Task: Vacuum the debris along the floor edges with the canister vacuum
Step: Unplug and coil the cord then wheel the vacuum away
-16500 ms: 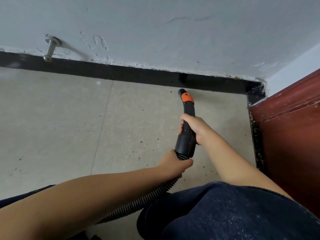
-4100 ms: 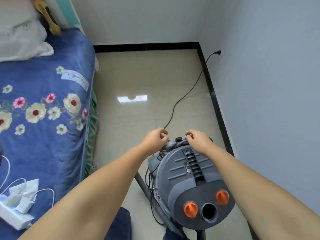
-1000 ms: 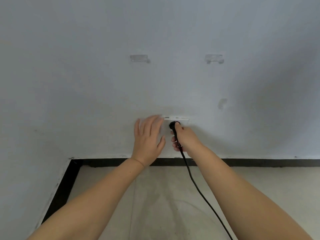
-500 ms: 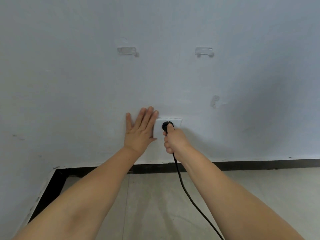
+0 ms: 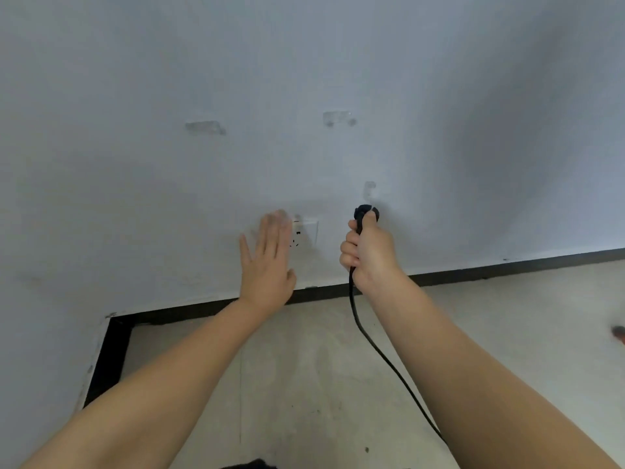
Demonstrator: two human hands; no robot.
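the black plug (image 5: 364, 211) is gripped in the right hand (image 5: 370, 252), a little right of the frame's centre, with the fingers (image 5: 348, 247) curled round the plug body and the top of the cord (image 5: 375, 353). the plug's long axis runs near upright in the picture, its head pointing up toward the wall (image 5: 304, 79) above the fist, and it is seen apart from the white wall socket (image 5: 306, 233), which sits just left of it. from the underside of the fist the cord is seen hanging down and then trailing toward the lower right of the frame, where it is hidden behind the right forearm.

the left hand (image 5: 269, 265) is held flat and open just left of centre, its fingers straight and close together, pointing up, with the fingertips blurred and overlapping the left edge of the socket; whether they touch the wall cannot be told.

a black skirting strip (image 5: 507, 270) is seen along the foot of the wall, turning a corner at lower left. the pale tiled floor (image 5: 304, 384) fills the lower part of the picture, with small dark specks (image 5: 367, 449) scattered on it near the bottom. three small clear hooks are stuck to the wall: two in the upper middle (image 5: 204, 127) (image 5: 336, 118) and one just above the plug (image 5: 369, 189). a small orange-red object (image 5: 619, 331) is cut off at the right edge, too little of it shown to be told.
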